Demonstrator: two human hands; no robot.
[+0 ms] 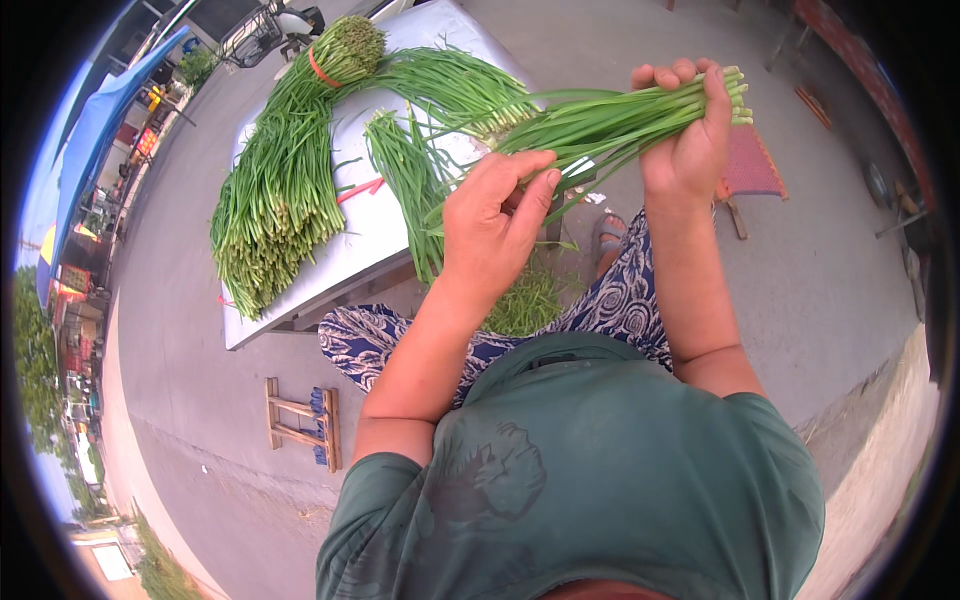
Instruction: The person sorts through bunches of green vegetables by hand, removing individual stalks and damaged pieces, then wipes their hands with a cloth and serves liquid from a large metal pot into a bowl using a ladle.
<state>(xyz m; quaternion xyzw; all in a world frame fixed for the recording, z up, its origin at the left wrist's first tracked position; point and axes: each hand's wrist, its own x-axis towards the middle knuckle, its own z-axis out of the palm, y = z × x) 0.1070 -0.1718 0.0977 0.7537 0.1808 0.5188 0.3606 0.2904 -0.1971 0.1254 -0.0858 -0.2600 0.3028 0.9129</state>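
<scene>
My right hand [686, 139] is wrapped around a bunch of garlic chives [600, 120], with the pale cut stem ends poking out past the fingers. Lower along the same bunch, my left hand [495, 217] pinches some green leaves between thumb and index finger. Beside the left hand, a smaller heap of chives [405, 169] hangs over the edge of a metal-topped table [375, 232]. Another pile of chives [465, 90] lies behind, its stem ends towards me. A large heap of chives [285, 195] fills the table's left side, and a bundle with an orange-red band [324, 69] sits at the far end.
A red strip [361, 190] lies on the table. Loose green trimmings [529, 300] cover the ground between my legs. A low wooden stool [296, 424] stands at left, a red woven seat [754, 161] at right. A parked cycle with a basket [255, 41] is beyond the table.
</scene>
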